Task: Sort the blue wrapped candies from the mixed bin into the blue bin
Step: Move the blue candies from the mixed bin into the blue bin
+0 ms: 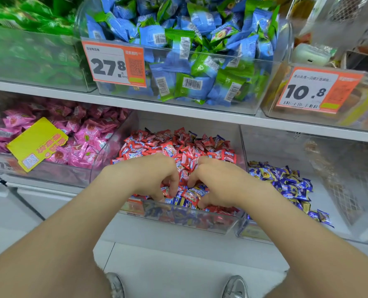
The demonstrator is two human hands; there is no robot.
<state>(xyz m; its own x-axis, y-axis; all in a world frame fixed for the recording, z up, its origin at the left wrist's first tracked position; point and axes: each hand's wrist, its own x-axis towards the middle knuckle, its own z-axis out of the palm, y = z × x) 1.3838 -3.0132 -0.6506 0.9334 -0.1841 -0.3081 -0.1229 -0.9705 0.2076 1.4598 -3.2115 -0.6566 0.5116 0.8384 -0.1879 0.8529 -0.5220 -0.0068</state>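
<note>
Head view: on a white shop shelf, a clear plastic mixed bin holds red candies and blue wrapped candies. The left hand and right hand curl into its front; what they pinch is unclear. The clear blue bin stands just right.

Bare forearms and grey shoes, seen from above.
Both forearms are uncovered from the lower corners of the frame to the left hand and right hand near the centre. At the bottom edge, the left shoe and right shoe are grey with a silvery sheen.
</note>
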